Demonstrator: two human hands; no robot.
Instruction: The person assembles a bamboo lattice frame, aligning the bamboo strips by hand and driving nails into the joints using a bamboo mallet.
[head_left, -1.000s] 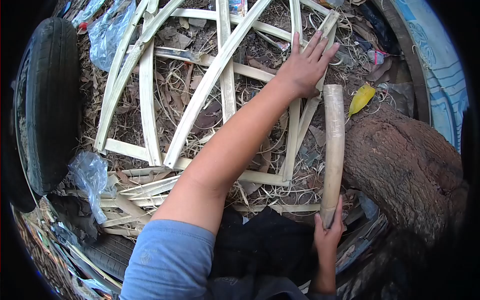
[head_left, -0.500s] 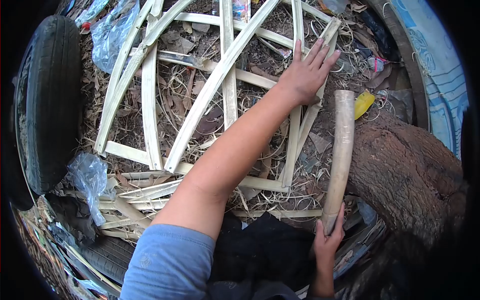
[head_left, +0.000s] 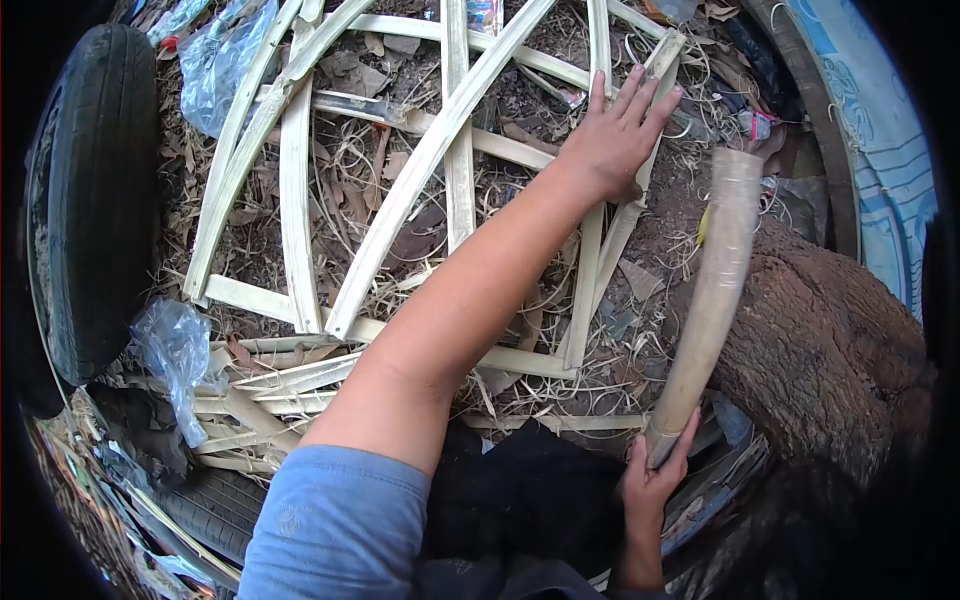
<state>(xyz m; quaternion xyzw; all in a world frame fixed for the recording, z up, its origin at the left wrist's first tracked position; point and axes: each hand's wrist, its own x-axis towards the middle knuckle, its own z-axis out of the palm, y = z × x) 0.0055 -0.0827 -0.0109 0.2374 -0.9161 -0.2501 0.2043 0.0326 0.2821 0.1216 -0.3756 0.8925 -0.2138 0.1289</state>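
Note:
A frame of crossed pale split strips (head_left: pixel 430 165) lies on the littered ground. Stretched across it, my left hand (head_left: pixel 612 145) rests with spread fingers on the strips near the frame's right corner. My right hand (head_left: pixel 655 480), low on the right, is wrapped round the lower end of a thick, slightly curved stick (head_left: pixel 705 300). The stick's upper end leans to the right, in front of a yellow leaf that is mostly hidden. Its tip does not overlap the frame.
A brown log (head_left: pixel 820 330) lies at the right, beside a blue patterned sheet (head_left: pixel 880 130). Black tires (head_left: pixel 105 200) stand at the left. Clear plastic bags (head_left: pixel 175 350) and loose strips (head_left: pixel 270 405) lie at the lower left.
The stick's upper end has swung to the right, now covering most of the yellow leaf. My left hand stays spread on the strips, and my right hand still grips the stick.

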